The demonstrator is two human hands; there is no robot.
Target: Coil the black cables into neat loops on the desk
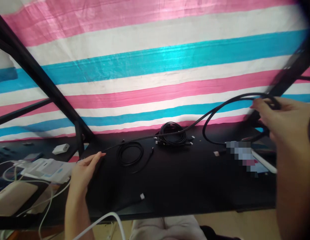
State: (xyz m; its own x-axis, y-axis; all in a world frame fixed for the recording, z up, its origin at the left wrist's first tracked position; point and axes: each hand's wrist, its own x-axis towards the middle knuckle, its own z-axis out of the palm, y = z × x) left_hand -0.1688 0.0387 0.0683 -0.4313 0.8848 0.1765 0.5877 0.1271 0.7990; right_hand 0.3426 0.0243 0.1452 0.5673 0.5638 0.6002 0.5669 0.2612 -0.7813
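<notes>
A long black cable (195, 124) stretches between my two hands, rising from left to right above the table. My left hand (85, 168) pinches one stretch of it at the table's left side. Raised at the right, my right hand (286, 113) is closed around loops of the same cable, and part of the loop hangs below. Between the hands lie a coiled black cable (131, 154) and, behind it, a thicker bundle of black cables (172, 134) with several metal plugs. A USB plug (142, 196) rests near the front edge; another plug (216, 153) lies at the right.
On the left stand a white box-shaped device (13, 196), a small white adapter (61, 149), white packaging (51, 169) and loose white cords. A phone (262, 163), partly blurred out, lies at the right. Black frame bars (42, 73) and a striped sheet (155, 63) rise behind the black table (180, 186).
</notes>
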